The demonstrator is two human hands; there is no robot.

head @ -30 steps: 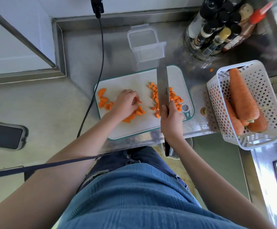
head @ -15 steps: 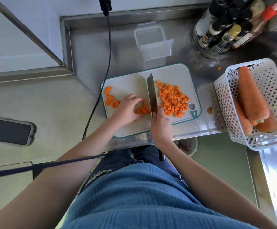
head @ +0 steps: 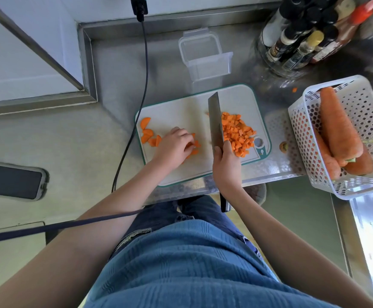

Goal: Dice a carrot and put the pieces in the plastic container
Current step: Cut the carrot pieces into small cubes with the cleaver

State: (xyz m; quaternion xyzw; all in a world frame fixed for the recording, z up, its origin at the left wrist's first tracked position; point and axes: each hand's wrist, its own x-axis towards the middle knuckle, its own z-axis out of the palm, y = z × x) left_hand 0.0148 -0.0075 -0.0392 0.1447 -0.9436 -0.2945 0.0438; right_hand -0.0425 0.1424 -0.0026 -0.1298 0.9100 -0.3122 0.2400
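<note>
A white cutting board [head: 185, 110] with a teal rim lies on the steel counter. A heap of diced carrot [head: 236, 134] covers its right side, and several half-round carrot slices [head: 148, 134] lie at its left edge. My left hand [head: 176, 147] has its fingers curled over a few carrot pieces [head: 195, 146] in the middle of the board. My right hand [head: 226, 165] grips the handle of a cleaver [head: 214, 121], whose blade stands along the left side of the diced heap. The clear plastic container [head: 205, 56] stands open behind the board.
A white perforated basket [head: 363, 103] with whole carrots [head: 336, 127] sits at the right. Bottles [head: 307, 34] stand at the back right. A black cable [head: 136, 107] runs down left of the board. A phone [head: 12, 181] lies far left. One carrot end [head: 283, 146] lies beside the board.
The cleaver moved from beside my left hand's pieces to the right, up against the diced heap. My left hand stayed over the small pieces.
</note>
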